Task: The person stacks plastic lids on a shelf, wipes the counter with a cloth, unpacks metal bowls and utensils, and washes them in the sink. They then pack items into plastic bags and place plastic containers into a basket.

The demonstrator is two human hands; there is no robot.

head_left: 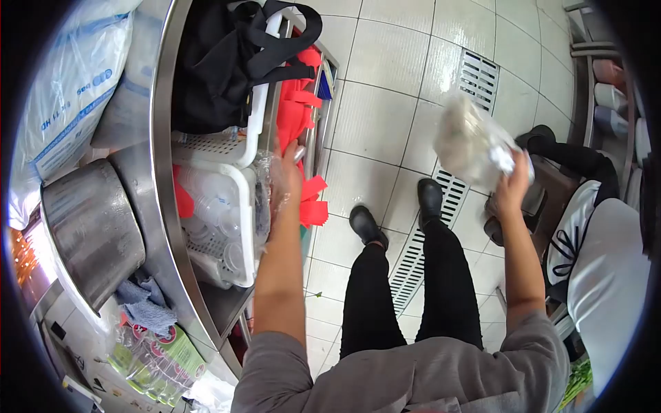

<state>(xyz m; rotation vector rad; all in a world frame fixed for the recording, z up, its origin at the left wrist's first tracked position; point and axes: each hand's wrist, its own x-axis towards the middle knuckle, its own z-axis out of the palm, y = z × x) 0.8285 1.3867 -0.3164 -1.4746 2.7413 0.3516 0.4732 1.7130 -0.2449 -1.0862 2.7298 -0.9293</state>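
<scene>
From my right hand (513,184) hangs a clear plastic bag (468,141) with pale contents, its gathered white neck closed in my fingers. The bag is blurred and hangs over the floor. My left hand (292,168) reaches in at the shelf on the left, right against the red plastic bags (296,113). Crinkled clear plastic (270,182) lies along its inner side. Most of its fingers are hidden, so I cannot tell what it grips. Close by, a white basket (244,206) holds clear plastic cups or lids (210,196).
Above the basket lies a black bag (213,69) with straps. A large metal pot (93,234) and a blue-grey cloth (146,306) are on the steel counter (162,227). Drain grates (451,193) run along the tiled floor. At right, a person in a white apron (613,289) is beside a brown stool (551,182).
</scene>
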